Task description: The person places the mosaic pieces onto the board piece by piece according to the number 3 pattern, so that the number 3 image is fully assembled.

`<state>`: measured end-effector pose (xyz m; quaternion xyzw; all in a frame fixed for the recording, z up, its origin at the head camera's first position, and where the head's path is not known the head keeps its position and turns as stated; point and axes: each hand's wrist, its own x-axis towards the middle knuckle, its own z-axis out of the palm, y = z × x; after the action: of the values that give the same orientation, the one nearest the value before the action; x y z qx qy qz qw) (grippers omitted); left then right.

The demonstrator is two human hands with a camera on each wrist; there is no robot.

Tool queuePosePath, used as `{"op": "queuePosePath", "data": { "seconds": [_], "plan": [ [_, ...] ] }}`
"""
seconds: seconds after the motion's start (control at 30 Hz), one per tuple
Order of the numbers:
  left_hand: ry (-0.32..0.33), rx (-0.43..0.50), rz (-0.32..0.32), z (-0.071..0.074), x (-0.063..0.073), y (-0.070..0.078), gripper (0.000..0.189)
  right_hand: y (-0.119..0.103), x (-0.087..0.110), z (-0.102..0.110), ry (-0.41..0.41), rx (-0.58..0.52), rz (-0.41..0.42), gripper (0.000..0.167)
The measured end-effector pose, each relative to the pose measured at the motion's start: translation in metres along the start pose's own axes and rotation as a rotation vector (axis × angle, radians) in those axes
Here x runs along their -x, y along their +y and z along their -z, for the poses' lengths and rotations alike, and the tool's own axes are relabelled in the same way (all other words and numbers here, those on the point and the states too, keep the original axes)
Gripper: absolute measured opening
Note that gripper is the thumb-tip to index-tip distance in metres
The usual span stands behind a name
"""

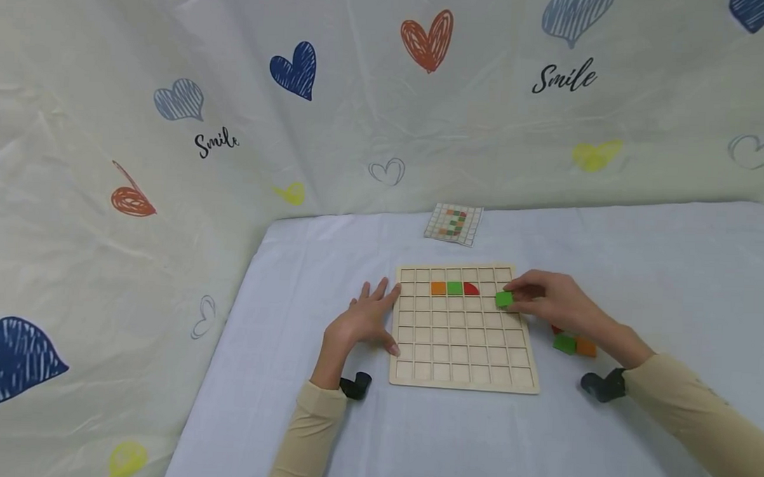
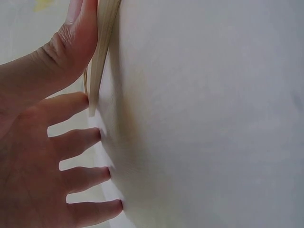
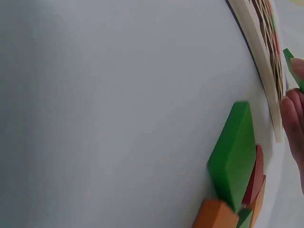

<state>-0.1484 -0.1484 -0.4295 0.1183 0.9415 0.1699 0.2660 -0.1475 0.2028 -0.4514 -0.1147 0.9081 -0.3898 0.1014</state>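
Head view: your right hand (image 1: pixel 553 300) pinches a green tile (image 1: pixel 504 299) between thumb and fingertips, a narrow grip closed on the piece. That tile sits over the right part of the wooden grid board (image 1: pixel 462 368), in its far rows, just right of the pieces already placed; whether it touches the board cannot be told. Three pieces occupy one far row side by side: an orange tile (image 1: pixel 438 288), a green square (image 1: pixel 455 288) and a red quarter-round piece (image 1: pixel 471 289).

Your left hand (image 1: pixel 363 322) lies with fingers spread and straight against the board's left edge, holding nothing. In the left wrist view the fingertips (image 2: pixel 88 140) rest on the tabletop (image 2: pixel 213 118) and the thumb presses the board's rim.

Near your right wrist, on the tabletop just right of the board, lies a small heap of loose pieces (image 1: pixel 574 343) in green, orange and red; the right wrist view shows a green one propped at a tilt on the others.

At the far side of the tabletop, well apart from the board, lies a pattern card (image 1: pixel 454 223) with a coloured grid.
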Motion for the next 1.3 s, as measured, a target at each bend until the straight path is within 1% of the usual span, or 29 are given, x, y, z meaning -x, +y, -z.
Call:
{"op": "queuePosePath", "data": {
  "seconds": [0.13, 0.4, 0.63, 0.9, 1.3],
  "plan": [
    [0.003, 0.010, 0.008, 0.001, 0.001, 0.000, 0.124, -0.004, -0.004, -0.005, -0.020, -0.008, 0.028, 0.033],
    [0.001, 0.019, -0.014, 0.000, 0.000, -0.001, 0.124, -0.009, -0.010, -0.012, -0.032, 0.010, 0.038, 0.031],
    [0.004, 0.022, -0.006, 0.000, 0.000, -0.001, 0.123, -0.014, -0.017, -0.019, -0.037, -0.007, 0.098, 0.031],
    [0.006, 0.025, -0.009, -0.001, -0.001, -0.001, 0.123, -0.018, -0.024, -0.028, -0.049, 0.023, 0.103, 0.031],
    [0.007, 0.019, -0.010, -0.001, -0.002, -0.002, 0.124, -0.020, -0.031, -0.035, -0.029, 0.106, 0.155, 0.029]
  ]
}}
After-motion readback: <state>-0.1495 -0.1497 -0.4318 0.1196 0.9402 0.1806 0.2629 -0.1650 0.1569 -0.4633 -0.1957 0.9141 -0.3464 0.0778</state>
